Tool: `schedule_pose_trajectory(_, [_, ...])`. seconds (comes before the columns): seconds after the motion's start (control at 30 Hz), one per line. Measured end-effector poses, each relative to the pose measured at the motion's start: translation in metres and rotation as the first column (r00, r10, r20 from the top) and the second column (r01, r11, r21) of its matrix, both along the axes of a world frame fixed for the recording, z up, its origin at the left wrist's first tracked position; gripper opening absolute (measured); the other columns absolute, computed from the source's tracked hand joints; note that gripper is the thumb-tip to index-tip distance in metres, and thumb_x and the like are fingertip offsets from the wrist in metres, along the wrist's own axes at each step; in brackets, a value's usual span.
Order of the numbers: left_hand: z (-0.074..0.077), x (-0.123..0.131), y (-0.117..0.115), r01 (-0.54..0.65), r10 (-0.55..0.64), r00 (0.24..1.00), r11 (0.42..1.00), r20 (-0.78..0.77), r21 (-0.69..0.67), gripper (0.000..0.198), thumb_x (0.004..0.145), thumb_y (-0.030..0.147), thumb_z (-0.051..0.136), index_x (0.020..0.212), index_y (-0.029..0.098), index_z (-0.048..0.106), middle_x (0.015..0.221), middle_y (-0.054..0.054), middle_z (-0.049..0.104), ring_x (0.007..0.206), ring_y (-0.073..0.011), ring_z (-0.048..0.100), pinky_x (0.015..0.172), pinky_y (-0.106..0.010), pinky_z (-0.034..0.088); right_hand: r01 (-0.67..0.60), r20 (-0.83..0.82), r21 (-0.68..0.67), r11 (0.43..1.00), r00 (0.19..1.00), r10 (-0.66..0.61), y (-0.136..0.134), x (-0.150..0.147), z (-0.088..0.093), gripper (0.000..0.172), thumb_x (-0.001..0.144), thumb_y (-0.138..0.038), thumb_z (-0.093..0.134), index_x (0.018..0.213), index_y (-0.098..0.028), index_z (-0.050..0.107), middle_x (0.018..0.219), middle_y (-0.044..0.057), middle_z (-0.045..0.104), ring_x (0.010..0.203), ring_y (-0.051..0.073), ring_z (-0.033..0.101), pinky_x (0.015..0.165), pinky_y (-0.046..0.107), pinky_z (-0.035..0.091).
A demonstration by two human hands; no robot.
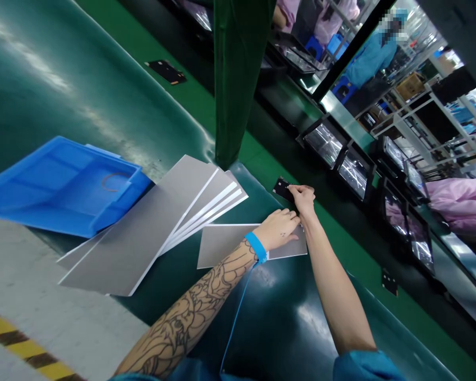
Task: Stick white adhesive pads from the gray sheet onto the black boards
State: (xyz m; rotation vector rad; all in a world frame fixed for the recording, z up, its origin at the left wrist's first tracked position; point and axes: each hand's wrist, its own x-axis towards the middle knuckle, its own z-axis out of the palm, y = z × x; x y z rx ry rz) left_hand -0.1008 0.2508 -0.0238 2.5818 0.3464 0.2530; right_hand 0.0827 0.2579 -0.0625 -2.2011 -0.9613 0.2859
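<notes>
My right hand (302, 198) pinches a small black flat part (283, 188) at the far edge of the dark green bench. My left hand (278, 229), with a blue wrist strap (256, 247), rests with curled fingers on a single grey sheet (226, 242) just below that part. Its fingertips meet my right wrist; what they hold, if anything, is hidden. A fanned stack of grey sheets (158, 222) lies to the left.
A blue plastic tray (63, 185) sits tilted at the left. A green post (238, 74) rises behind the sheets. Black parts (165, 70) (389, 281) lie on the green conveyor. Framed panels (325, 144) line the far bench; people in blue and pink coats work beyond.
</notes>
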Motion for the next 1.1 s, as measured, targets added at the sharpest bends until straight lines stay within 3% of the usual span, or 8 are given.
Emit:
schedule_pose_trajectory(0.37, [-0.002,-0.002,0.001,0.034,-0.034,0.999,0.999,0.000,0.010,0.039,0.099,0.039,0.079,0.124,0.012,0.068,0.124,-0.012,0.068,0.115,-0.0311,0.061,0.094,-0.042,0.046,0.076,-0.030,0.028,0.997,0.997,-0.075,-0.009,-0.005,0.005,0.027,0.083,-0.050,0.075,0.082,-0.025,0.083,0.097,0.006,0.075,0.111,0.030,0.064,0.106,0.046,0.049])
schedule_pose_trajectory(0.73, [-0.001,-0.004,0.001,0.046,-0.046,0.999,0.999,0.008,-0.011,0.035,0.100,0.038,0.077,0.123,0.013,0.070,0.125,-0.012,0.068,0.116,-0.0316,0.060,0.094,-0.043,0.046,0.182,-0.033,0.013,0.983,0.983,-0.181,-0.021,-0.012,0.006,0.027,0.081,-0.051,0.076,0.081,-0.025,0.080,0.102,0.007,0.071,0.118,0.033,0.058,0.108,0.049,0.046])
schedule_pose_trajectory(0.93, [0.003,-0.004,0.001,0.037,-0.038,0.999,0.999,-0.021,-0.029,0.036,0.100,0.037,0.078,0.123,0.011,0.069,0.126,-0.013,0.067,0.117,-0.0316,0.060,0.097,-0.044,0.047,0.242,-0.048,0.023,0.970,0.969,-0.241,-0.026,-0.013,0.004,0.023,0.075,-0.045,0.081,0.076,-0.024,0.074,0.119,0.010,0.061,0.124,0.035,0.051,0.113,0.052,0.038])
schedule_pose_trajectory(1.1, [0.003,-0.005,0.001,0.038,-0.038,0.999,0.999,-0.017,-0.027,0.035,0.100,0.036,0.077,0.126,0.014,0.069,0.124,-0.012,0.067,0.116,-0.0313,0.061,0.097,-0.043,0.047,0.260,-0.149,0.141,0.955,0.959,-0.239,-0.033,-0.005,0.008,0.032,0.069,-0.045,0.086,0.075,-0.023,0.064,0.103,0.005,0.056,0.105,0.028,0.054,0.105,0.046,0.045])
